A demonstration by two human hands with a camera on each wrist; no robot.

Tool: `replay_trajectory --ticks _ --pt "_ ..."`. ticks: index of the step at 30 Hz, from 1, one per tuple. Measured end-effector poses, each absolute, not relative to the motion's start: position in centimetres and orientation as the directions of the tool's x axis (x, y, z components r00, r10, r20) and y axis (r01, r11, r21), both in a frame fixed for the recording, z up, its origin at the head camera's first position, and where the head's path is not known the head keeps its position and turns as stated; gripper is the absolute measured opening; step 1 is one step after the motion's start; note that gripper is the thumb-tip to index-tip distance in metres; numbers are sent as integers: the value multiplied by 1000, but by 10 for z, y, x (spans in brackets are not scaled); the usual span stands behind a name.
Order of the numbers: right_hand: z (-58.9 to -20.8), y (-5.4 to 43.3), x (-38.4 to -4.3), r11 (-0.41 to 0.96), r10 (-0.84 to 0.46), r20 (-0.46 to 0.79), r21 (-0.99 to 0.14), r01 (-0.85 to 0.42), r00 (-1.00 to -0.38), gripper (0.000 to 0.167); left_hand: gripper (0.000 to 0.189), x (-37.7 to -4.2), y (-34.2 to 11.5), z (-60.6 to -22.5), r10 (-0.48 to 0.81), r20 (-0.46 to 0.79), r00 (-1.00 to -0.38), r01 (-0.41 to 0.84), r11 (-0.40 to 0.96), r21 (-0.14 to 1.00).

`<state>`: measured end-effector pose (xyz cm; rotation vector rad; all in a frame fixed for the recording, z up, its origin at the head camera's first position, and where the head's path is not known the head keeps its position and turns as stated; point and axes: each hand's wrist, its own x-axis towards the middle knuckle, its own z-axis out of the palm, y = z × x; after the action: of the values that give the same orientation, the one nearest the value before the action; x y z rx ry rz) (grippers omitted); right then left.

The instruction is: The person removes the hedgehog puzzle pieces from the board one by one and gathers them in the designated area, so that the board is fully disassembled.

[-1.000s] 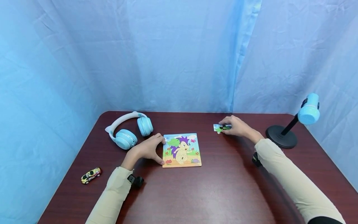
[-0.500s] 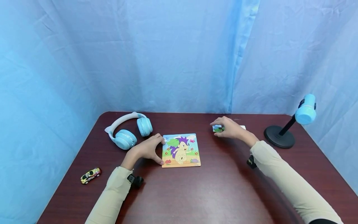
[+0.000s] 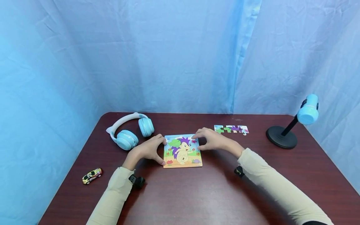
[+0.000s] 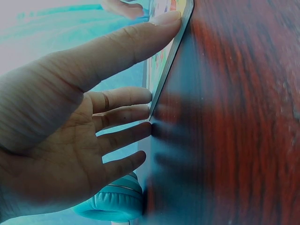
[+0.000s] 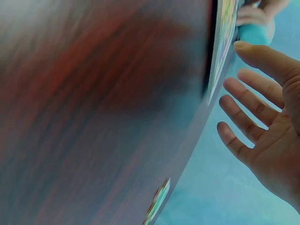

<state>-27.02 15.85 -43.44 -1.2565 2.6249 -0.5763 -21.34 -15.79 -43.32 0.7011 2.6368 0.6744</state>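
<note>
Colourful puzzle board (image 3: pixel 182 151) braced by left hand (image 3: pixel 147 150); right hand (image 3: pixel 215 142) hovers open, empty, three pieces (image 3: pixel 231 128) already removed.

A purple-spined, cream-bodied hedgehog on green grass under pale blue sky is printed on the puzzle board (image 3: pixel 182 151). The same colours are carried by the loose puzzle pieces (image 3: pixel 231 128). The bench (image 3: pixel 197 193) is dark reddish-brown woodgrain. The headphones (image 3: pixel 129 131) are light blue and white; the toy car (image 3: pixel 91 176) is yellow with red and black markings.
</note>
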Motion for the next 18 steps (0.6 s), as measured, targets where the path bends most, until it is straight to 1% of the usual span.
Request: replay_trajectory --ticks 4,8,13,18 --pt "-433 147 -262 562 -801 -45 -400 -724 -597 44 70 -213 -158 -433 532 -190 -825 377 769 517" --pt "-433 139 -257 589 -788 -99 -409 -697 -608 47 70 -214 -159 -432 533 -182 -826 381 767 517" --pt "-437 132 -256 598 -784 -115 -405 -691 -610 48 71 -215 -159 -432 537 -182 -824 383 763 521" --pt "-440 126 -256 590 -792 -120 -404 -699 -599 44 70 -215 -158 -434 538 -184 -822 382 762 523"
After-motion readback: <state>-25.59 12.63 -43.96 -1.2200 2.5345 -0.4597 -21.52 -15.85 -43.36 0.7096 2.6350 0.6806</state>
